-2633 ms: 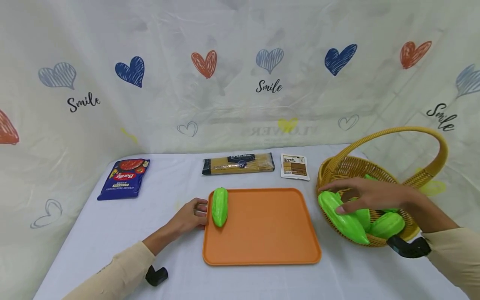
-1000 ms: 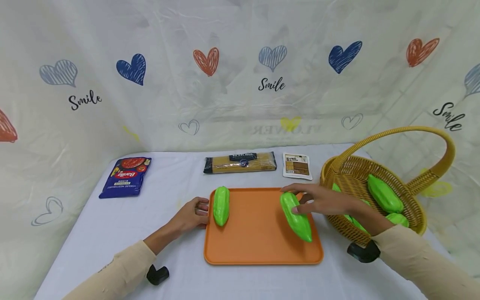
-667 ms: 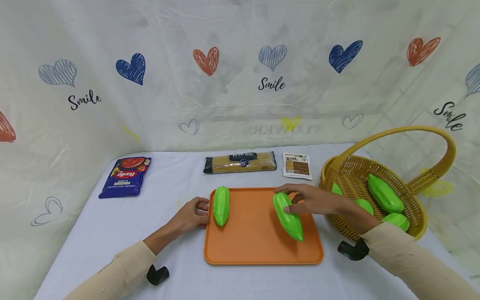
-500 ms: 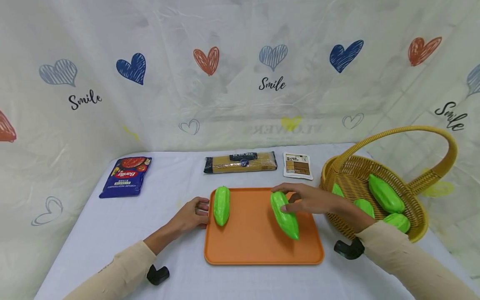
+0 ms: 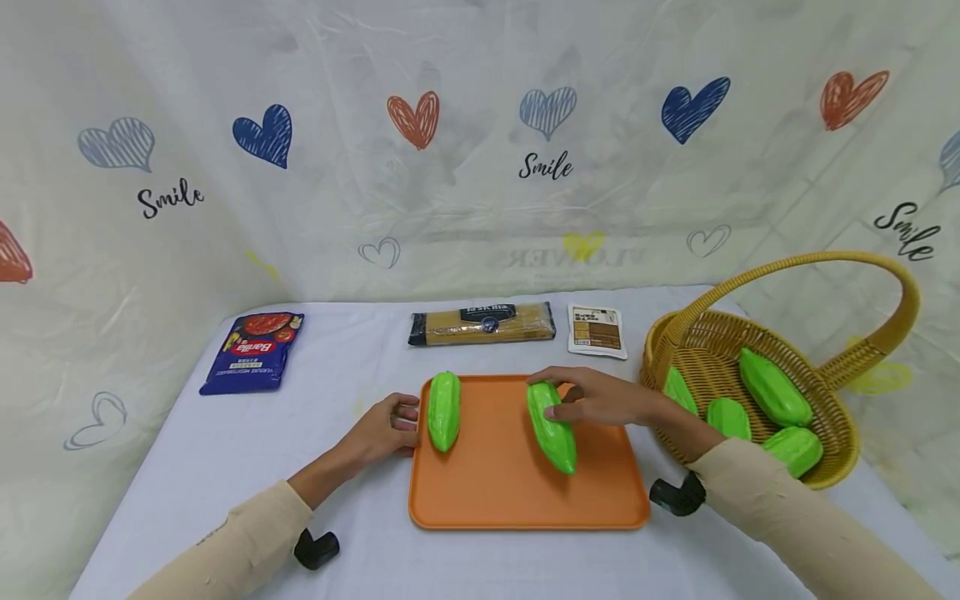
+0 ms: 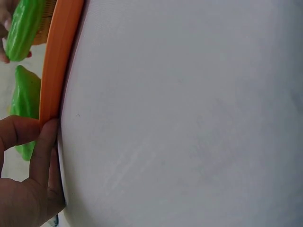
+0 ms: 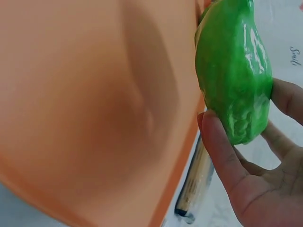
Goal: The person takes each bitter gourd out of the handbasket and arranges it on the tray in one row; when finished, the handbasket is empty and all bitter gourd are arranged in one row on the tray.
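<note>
My right hand grips a glossy green ribbed gourd between thumb and fingers, over the right half of the orange tray. In the right wrist view this gourd hangs above the tray, casting a shadow on it. A second green gourd lies lengthwise along the tray's left side. At the left edge is my left hand; in the left wrist view its fingers pinch the tray's rim.
A wicker basket with a tall handle stands at the right, holding several more green gourds. Behind the tray lie a spaghetti pack and a small white-and-brown packet. A blue Barilla pouch is at the back left.
My right hand has lifted the gourd out of the basket and carried it left over the tray, still drifting left. The left hand stays at the tray's edge.
</note>
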A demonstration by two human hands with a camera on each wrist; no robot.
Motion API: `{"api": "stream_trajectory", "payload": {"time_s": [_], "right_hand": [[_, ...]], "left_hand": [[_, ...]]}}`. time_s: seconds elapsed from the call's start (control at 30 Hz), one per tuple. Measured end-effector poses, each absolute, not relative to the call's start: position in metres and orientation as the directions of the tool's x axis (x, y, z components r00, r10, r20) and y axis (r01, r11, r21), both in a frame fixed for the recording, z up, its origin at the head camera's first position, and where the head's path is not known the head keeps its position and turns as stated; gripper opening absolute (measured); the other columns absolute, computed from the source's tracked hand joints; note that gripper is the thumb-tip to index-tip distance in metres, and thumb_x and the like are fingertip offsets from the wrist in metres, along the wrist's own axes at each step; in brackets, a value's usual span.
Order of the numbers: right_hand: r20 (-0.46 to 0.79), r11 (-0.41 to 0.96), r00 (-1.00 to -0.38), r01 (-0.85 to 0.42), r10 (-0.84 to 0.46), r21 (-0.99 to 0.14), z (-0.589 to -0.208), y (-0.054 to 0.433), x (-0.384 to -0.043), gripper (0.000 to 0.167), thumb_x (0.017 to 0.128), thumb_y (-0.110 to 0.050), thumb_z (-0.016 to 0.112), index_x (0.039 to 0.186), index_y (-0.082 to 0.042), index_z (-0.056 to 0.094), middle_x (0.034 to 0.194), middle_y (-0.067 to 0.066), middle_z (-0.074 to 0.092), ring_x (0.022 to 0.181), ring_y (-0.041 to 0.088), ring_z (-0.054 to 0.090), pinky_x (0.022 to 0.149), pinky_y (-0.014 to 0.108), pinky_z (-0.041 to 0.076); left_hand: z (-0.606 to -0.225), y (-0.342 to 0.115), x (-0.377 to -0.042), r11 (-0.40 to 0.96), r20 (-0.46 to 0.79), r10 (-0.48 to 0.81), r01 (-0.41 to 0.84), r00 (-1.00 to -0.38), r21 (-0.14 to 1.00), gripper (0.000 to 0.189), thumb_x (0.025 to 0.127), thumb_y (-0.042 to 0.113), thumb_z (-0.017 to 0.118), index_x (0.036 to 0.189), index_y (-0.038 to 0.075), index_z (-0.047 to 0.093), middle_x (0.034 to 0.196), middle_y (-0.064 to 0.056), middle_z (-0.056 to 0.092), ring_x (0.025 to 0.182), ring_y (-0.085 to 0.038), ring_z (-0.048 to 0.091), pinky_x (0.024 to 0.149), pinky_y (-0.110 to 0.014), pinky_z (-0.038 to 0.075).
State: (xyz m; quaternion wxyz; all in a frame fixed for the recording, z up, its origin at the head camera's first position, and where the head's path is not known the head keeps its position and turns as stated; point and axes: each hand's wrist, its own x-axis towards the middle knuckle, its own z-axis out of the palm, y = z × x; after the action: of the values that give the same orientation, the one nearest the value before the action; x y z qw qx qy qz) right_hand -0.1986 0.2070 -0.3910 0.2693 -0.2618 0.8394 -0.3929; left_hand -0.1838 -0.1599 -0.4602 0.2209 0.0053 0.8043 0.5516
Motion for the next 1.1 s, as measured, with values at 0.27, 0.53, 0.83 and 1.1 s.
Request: {"api": "stream_trajectory", "payload": {"time_s": [0.27, 0.53, 0.83, 1.1], "right_hand": [[-0.275, 0.559, -0.723, -0.182, -0.633, -0.809, -0.391, 0.194, -0.206, 0.056, 0.097, -0.027, 0.064, 0.148, -0.013, 0.046, 0.134, 0.014, 0.055, 0.106, 0.024, 0.069, 0.087, 0.037, 0.058], [-0.307, 0.565, -0.706, -0.158, -0.638, -0.81, -0.392, 0.182, -0.212, 0.057, 0.097, -0.029, 0.064, 0.15, -0.02, 0.044, 0.144, 0.014, 0.05, 0.111, 0.024, 0.067, 0.091, 0.04, 0.056], [-0.306, 0.522, -0.691, -0.121, -0.655, -0.845, -0.399, 0.167, -0.222, 0.059, 0.098, -0.024, 0.064, 0.151, -0.011, 0.041, 0.136, 0.018, 0.052, 0.095, 0.024, 0.068, 0.086, 0.046, 0.056], [-0.272, 0.494, -0.694, -0.138, -0.666, -0.858, -0.406, 0.152, -0.23, 0.058, 0.098, -0.02, 0.064, 0.15, -0.009, 0.041, 0.131, 0.018, 0.055, 0.079, 0.037, 0.061, 0.077, 0.045, 0.055]], "left_hand": [[-0.459, -0.16, -0.183, 0.382, -0.346, 0.261, -0.233, -0.901, 0.894, 0.068, 0.081, 0.004, 0.074, 0.143, 0.0, 0.045, 0.128, -0.018, 0.053, 0.107, -0.024, 0.062, 0.08, -0.036, 0.063], [-0.458, -0.16, -0.183, 0.396, -0.348, 0.253, -0.232, -0.903, 0.889, 0.068, 0.081, 0.004, 0.075, 0.142, 0.001, 0.045, 0.128, -0.017, 0.054, 0.107, -0.024, 0.062, 0.08, -0.036, 0.063], [-0.456, -0.159, -0.183, 0.398, -0.358, 0.247, -0.243, -0.9, 0.885, 0.068, 0.081, 0.004, 0.075, 0.142, 0.001, 0.045, 0.128, -0.017, 0.054, 0.107, -0.024, 0.062, 0.08, -0.036, 0.063], [-0.456, -0.16, -0.184, 0.403, -0.365, 0.245, -0.248, -0.898, 0.881, 0.067, 0.082, 0.003, 0.074, 0.142, 0.001, 0.045, 0.127, -0.017, 0.054, 0.107, -0.024, 0.062, 0.08, -0.036, 0.063]]}}
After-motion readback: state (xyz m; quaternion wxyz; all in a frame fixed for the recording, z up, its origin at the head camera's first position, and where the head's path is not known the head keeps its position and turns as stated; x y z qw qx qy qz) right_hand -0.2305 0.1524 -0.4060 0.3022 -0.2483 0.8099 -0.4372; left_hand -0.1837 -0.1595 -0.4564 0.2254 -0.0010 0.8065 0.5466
